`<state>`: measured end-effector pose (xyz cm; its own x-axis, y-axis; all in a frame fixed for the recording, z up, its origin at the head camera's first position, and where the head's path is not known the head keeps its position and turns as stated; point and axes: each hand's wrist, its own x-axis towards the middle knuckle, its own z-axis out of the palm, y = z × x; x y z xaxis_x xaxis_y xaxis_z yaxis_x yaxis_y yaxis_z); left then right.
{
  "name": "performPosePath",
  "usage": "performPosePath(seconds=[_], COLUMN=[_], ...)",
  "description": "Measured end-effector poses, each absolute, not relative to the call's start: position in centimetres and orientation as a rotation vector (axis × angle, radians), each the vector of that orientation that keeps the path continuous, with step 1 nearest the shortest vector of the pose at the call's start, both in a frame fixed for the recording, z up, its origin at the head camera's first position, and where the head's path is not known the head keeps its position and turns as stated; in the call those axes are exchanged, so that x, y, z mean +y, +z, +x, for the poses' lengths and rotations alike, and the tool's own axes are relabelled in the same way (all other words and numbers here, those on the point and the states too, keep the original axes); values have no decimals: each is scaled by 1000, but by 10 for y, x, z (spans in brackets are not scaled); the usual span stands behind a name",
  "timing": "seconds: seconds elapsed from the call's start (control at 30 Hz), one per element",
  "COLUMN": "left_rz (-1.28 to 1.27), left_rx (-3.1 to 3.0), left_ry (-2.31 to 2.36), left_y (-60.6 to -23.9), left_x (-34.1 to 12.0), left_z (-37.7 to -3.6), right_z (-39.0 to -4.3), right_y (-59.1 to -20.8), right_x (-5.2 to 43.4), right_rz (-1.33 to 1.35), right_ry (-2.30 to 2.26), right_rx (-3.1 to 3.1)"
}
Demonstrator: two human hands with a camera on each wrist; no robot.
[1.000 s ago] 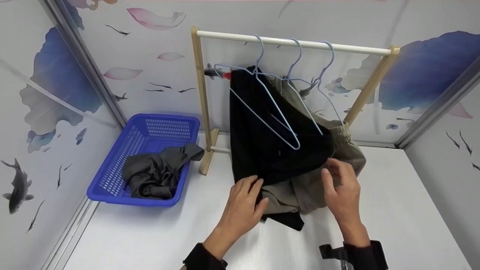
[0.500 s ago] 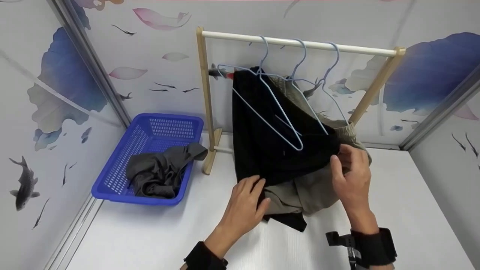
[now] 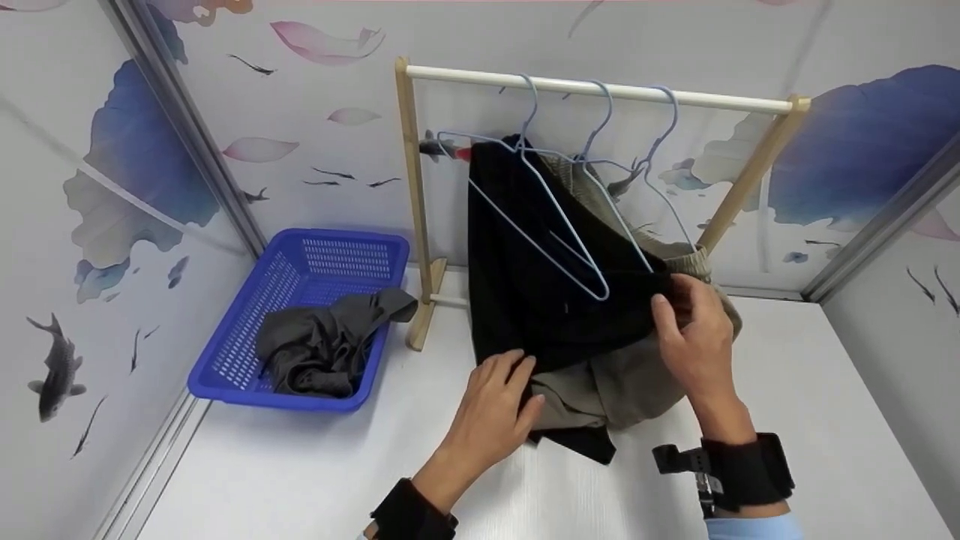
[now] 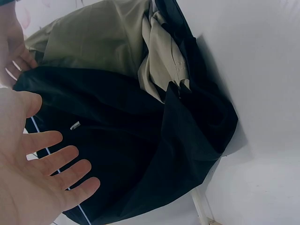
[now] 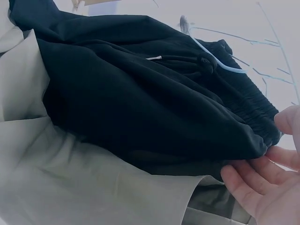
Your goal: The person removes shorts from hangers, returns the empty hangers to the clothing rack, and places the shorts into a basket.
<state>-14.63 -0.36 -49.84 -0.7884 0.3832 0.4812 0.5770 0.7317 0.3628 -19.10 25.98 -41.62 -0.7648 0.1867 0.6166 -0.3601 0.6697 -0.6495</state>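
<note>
Black drawstring trousers [image 3: 555, 315] drape over the left blue wire hanger [image 3: 559, 255] on the rack, their elastic waistband [image 5: 255, 98] slanting down to the right. My right hand [image 3: 697, 337] pinches the waistband's lower right end, thumb in front and fingers behind in the head view. My left hand [image 3: 495, 412] lies at the lower left of the trousers, fingers extended; in the left wrist view its spread fingers [image 4: 70, 154] hold nothing. Khaki elastic-waist trousers [image 3: 637, 382] hang behind the black ones, partly hidden by them.
A blue perforated basket [image 3: 225, 337] with a dark grey garment [image 3: 322, 345] stands to the left on the white table [image 3: 300, 472]. The rack has a white bar [image 3: 465, 75] and wooden legs [image 3: 416, 187]. Two more blue hangers [image 3: 664, 135] hang further right.
My right hand has moved up and slightly right onto the waistband end of the black trousers and now pinches it. My left hand has stayed nearly in place. The head view has shifted slightly.
</note>
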Motion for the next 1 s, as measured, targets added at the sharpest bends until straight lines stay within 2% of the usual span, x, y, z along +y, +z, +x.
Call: performPosePath(seconds=[0.53,1.0], left_rz=[-743,-764], left_rx=[-2565,-2551], left_ry=[-685,-658], left_y=[-498,-500], left_x=[0,3], left_z=[-146,-149], right_z=[-216,-225], right_y=[-400,-397], right_x=[253,247], right_rz=[94,74], right_ry=[1137,1197], right_rx=[-2384,-2434])
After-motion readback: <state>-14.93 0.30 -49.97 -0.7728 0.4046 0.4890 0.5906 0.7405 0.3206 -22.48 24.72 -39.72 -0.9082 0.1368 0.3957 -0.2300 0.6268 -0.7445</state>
